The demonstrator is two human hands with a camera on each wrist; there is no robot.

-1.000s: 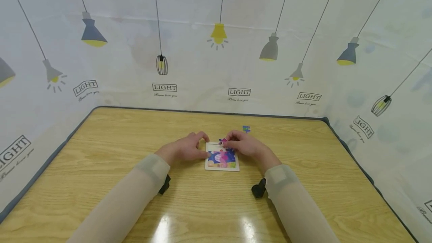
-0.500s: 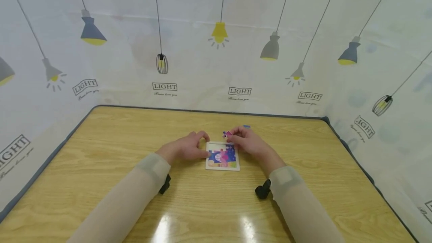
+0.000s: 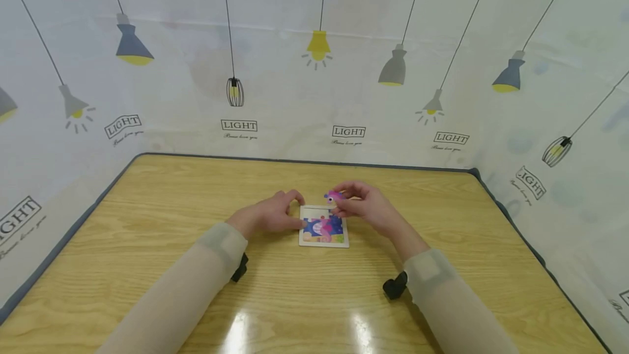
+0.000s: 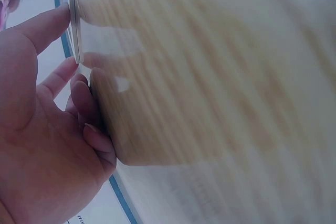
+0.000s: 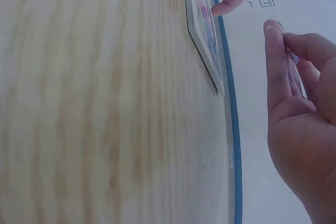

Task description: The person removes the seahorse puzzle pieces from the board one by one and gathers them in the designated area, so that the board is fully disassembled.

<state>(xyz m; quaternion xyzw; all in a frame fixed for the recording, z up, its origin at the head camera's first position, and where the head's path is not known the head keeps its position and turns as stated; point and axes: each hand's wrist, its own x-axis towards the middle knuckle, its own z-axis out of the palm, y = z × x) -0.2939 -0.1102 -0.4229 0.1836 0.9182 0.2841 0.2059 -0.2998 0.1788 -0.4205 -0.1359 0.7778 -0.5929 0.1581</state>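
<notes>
A white-framed jigsaw tray (image 3: 324, 244) lies on the table in the head view. Blue and pink pieces fill its near part and right side; a pale bare area shows at its far left. My left hand (image 3: 273, 213) holds the tray's left side, thumb on the left edge and bent index finger at the far left corner. In the left wrist view the left hand (image 4: 47, 108) has thumb and index finger against the tray's edge. Above the tray's far edge, my right hand (image 3: 363, 204) pinches a pink puzzle piece (image 3: 334, 196) with an eye printed on it.
A wooden table (image 3: 196, 190) with a dark edge strip surrounds the tray. A white sheet (image 3: 275, 42) printed with hanging lamps stands behind and at both sides. Black wrist cameras, such as the right one (image 3: 395, 286), sit under the forearms.
My right hand has lifted the pink piece away from the tray, back and slightly right, and turned it. The loose blue piece behind is no longer visible. My left hand stays put.
</notes>
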